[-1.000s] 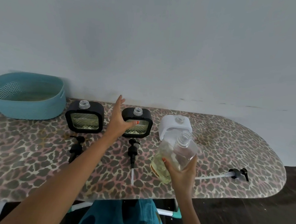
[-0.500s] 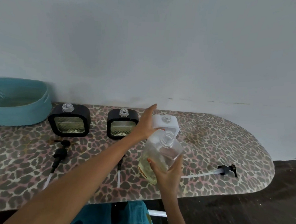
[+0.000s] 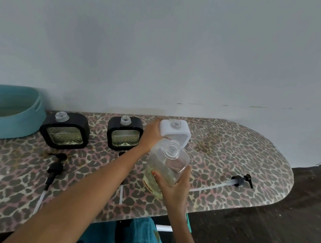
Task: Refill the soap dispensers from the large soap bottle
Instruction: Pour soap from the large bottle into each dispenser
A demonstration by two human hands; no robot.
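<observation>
On the leopard-patterned surface [image 3: 229, 143], close to the wall, three soap dispensers stand in a row with their necks uncapped: the left black dispenser [image 3: 65, 133], the middle black dispenser [image 3: 124, 136] and the white dispenser [image 3: 176, 131] at the right of the row. Both black ones show yellowish liquid behind their patterned windows. The left hand [image 3: 151, 135] grasps the white dispenser at its left side, with fingers on the upper corner and the thumb at the front. The right hand [image 3: 173, 187] is wrapped around the large soap bottle [image 3: 167, 168] from below and holds it above the surface, just in front of the white dispenser. The bottle is clear and has no cap; it is tilted, its neck points toward the white dispenser, and the yellowish soap is gathered in its lower part. The left pump [image 3: 55, 164] lies in front of the left black dispenser, and the right pump [image 3: 242, 179] lies well apart near the rounded end. The middle pump [image 3: 121, 191] is mostly hidden by the left arm. A teal basket [image 3: 13, 113] stands at the far left.
</observation>
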